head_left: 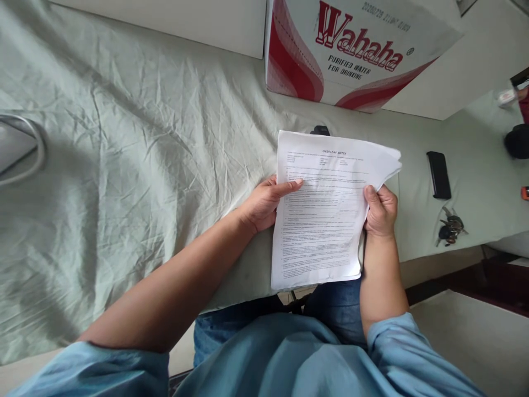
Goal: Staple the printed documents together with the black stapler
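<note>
A stack of printed paper sheets (320, 226), headed "OVERLEAF NOTES", is held up at the front edge of the table. My left hand (268, 203) grips its left edge, thumb lying over the print and fingers hidden behind. On the opposite side, my right hand (380, 210) pinches the right edge, with the thumb in front. The sheets fan slightly apart at the upper right corner. Just behind the top of the stack, a small black object (320, 130) shows in part; its kind is hidden.
A Wahaha water carton (355, 60) stands at the back of the cloth-covered table (165, 138). To the right lie a black phone-like object (438, 175) and a bunch of keys (451, 227). A grey object with a pale cable (37, 143) sits at far left.
</note>
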Demonstrator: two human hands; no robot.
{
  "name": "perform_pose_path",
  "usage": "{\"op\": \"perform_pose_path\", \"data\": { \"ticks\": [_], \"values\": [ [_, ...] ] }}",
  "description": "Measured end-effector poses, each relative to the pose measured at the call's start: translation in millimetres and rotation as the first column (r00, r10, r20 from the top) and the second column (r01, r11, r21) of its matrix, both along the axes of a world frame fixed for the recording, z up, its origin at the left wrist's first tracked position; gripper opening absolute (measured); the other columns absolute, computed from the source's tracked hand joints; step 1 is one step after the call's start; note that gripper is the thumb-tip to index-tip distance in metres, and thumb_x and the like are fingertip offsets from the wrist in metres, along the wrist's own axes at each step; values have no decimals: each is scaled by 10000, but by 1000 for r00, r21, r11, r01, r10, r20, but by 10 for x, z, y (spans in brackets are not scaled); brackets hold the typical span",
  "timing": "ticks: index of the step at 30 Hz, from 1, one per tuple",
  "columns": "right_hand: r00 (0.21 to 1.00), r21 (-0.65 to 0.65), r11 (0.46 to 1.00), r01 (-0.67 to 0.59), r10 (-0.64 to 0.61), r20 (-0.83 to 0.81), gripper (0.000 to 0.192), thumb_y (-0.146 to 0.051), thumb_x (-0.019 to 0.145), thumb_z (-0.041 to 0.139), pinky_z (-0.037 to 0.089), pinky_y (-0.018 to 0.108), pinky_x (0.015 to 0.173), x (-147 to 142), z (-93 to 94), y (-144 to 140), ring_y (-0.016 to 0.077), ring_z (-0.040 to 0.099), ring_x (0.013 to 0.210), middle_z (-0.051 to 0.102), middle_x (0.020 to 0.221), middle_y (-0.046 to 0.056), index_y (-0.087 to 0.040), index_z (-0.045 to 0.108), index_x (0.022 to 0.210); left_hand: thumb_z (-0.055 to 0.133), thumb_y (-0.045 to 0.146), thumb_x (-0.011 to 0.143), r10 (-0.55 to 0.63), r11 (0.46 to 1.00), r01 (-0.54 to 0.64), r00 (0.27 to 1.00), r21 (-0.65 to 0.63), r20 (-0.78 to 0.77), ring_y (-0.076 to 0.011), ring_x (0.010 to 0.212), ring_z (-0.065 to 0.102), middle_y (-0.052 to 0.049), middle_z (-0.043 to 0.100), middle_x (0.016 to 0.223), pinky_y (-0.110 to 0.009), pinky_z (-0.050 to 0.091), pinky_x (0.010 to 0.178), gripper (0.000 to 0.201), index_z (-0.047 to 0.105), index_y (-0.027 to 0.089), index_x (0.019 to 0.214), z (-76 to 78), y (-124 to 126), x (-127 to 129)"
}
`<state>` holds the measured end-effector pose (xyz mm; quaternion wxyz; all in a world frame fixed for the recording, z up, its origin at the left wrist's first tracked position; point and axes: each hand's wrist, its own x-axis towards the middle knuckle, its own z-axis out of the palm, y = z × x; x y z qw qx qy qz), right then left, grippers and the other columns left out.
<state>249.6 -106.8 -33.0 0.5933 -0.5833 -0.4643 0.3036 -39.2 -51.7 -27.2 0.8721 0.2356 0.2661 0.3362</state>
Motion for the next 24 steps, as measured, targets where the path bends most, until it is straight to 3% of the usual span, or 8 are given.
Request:
{"op": "perform_pose_path", "data": {
  "ticks": [5,8,11,14,24],
  "values": [
    [998,-2,1000,28,-28,64,367,-613,913,860,635,390,895,8,-49,-2,259,792,958,815,869,35,-248,863,954,960,397,814,-4,1000,4,1000,-15,-12,-433,1166,821,-160,873,1111,-631,640,1096,417,827,136,1111,1,-10,6],
    [994,84,992,93,-98,57,426,-655,886,873,589,318,758,10,-38,44,179,698,771,682,740,-15,-243,781,830,957,379,809,-12,1000,12,1000,-16,-11,-440,1172,819,-161,872,1110,-640,635,1097,415,828,141,1124,-16,-7,14],
    [981,151,970,192,-195,11,445,-641,831,923,440,249,534,49,-21,89,101,500,552,529,642,-71,-245,721,824,960,367,809,-12,1000,12,1000,-20,-8,-428,1148,828,-159,874,1113,-625,643,1084,403,827,140,1115,-22,-7,20],
    [975,120,968,221,-220,-23,445,-602,770,974,285,232,401,89,-15,101,80,394,458,508,604,-91,-249,718,857,960,365,821,-15,1000,15,1000,-9,3,-418,1141,832,-157,876,1119,-612,648,1077,387,827,142,1107,-25,-10,25],
    [971,155,959,236,-238,-1,529,-632,636,1029,270,232,399,82,9,133,66,408,469,555,663,-87,-254,707,817,971,391,817,-24,999,25,1000,36,-17,-448,1232,803,-171,875,1156,-648,612,1143,378,846,134,1066,-19,-11,33]
  ]
}}
